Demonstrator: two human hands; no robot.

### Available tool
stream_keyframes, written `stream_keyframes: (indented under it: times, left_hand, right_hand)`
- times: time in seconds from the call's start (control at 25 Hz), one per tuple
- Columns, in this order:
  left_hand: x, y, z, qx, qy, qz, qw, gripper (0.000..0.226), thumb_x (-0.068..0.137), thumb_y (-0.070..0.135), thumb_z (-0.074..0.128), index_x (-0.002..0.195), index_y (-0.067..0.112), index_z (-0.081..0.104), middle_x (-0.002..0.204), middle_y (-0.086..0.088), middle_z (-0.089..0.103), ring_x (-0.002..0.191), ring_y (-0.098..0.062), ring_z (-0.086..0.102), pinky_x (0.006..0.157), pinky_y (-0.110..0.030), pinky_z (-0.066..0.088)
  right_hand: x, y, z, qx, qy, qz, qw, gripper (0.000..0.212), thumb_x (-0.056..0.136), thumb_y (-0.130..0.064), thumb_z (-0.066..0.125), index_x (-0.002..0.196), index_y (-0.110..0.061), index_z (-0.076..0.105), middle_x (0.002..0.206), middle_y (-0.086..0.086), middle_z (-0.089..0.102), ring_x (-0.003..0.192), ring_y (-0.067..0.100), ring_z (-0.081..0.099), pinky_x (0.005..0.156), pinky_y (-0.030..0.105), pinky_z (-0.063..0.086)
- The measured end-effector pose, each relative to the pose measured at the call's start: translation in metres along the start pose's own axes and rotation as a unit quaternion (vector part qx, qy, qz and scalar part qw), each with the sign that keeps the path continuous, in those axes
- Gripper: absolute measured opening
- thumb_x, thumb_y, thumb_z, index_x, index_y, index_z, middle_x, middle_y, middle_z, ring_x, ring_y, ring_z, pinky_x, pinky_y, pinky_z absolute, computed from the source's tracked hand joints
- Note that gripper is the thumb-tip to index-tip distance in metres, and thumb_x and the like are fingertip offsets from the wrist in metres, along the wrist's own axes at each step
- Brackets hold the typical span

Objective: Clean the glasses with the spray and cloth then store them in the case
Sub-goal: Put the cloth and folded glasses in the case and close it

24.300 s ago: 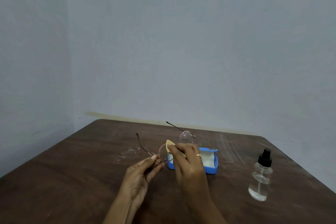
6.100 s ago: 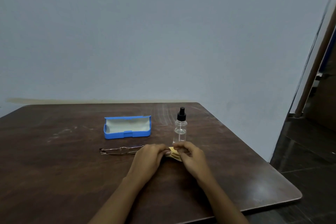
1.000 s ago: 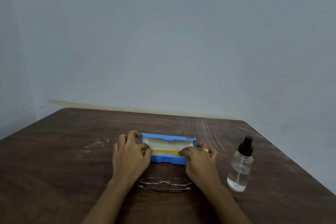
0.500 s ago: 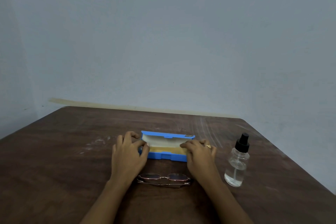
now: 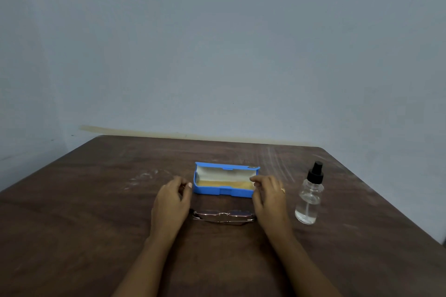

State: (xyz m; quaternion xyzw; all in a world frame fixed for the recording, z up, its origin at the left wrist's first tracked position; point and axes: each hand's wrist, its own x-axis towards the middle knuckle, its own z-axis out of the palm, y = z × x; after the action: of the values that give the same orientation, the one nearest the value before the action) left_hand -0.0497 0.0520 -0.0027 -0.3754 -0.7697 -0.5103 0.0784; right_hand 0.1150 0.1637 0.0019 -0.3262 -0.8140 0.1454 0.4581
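A scuffed tabletop (image 5: 84,212) is backed by a pale wall (image 5: 217,55). The left hand (image 5: 170,205) and right hand (image 5: 270,200) are held loose and empty.

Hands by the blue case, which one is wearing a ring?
The right hand, the one nearer the spray bottle, has a gold ring on a finger; the left hand shows none.

One wide-angle view, worn on the head, looks forward and somewhat down across the table (image 5: 84,236) to the wall (image 5: 217,43); wall fills the upper half of the frame, table the lower. The lens sits near; both forearms (image 5: 149,260) enter from the bottom edge and end just beside the case (image 5: 224,191) at lower centre.
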Motion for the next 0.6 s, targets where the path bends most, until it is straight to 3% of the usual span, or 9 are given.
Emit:
stream_keyframes:
  times: [0.12,0.2,0.36,0.6]
  left_hand:
    - [-0.009,-0.001,-0.006,-0.023,-0.016,-0.035,0.999,0.022,0.087,0.027,0.054,0.069,0.015,0.051,0.057,0.002,0.055,0.057,-0.015,0.052,0.052,-0.029,0.037]
    - [-0.014,-0.002,-0.01,-0.014,-0.031,-0.06,0.998,0.023,0.084,0.022,0.054,0.062,0.019,0.047,0.055,0.002,0.053,0.056,-0.017,0.05,0.054,-0.03,0.035]
    - [-0.021,-0.002,-0.015,0.006,-0.066,-0.073,0.995,0.02,0.08,0.021,0.055,0.061,0.022,0.05,0.056,0.003,0.055,0.062,-0.018,0.053,0.058,-0.028,0.034]
    - [-0.031,0.001,-0.023,0.042,-0.101,-0.059,0.992,0.012,0.079,0.025,0.059,0.067,0.024,0.058,0.061,0.009,0.054,0.064,-0.012,0.052,0.06,-0.026,0.034]
  right_hand:
    - [-0.007,-0.003,-0.006,0.034,0.021,0.061,0.997,0.018,0.088,0.004,0.048,0.097,-0.002,0.062,0.101,0.012,0.06,0.091,0.02,0.052,0.073,0.012,0.029]
    - [-0.013,-0.004,-0.011,0.039,0.031,0.104,0.993,0.016,0.088,0.003,0.047,0.097,0.0,0.061,0.102,0.014,0.059,0.089,0.022,0.053,0.068,0.013,0.028]
    - [-0.028,-0.006,-0.019,0.05,0.016,0.148,0.988,0.01,0.085,0.001,0.054,0.092,0.002,0.061,0.1,0.016,0.057,0.077,0.015,0.051,0.065,0.011,0.03]
    - [-0.04,-0.008,-0.025,0.045,-0.072,0.171,0.982,0.008,0.084,-0.008,0.061,0.087,-0.004,0.066,0.102,0.013,0.059,0.069,0.008,0.048,0.064,0.01,0.033]
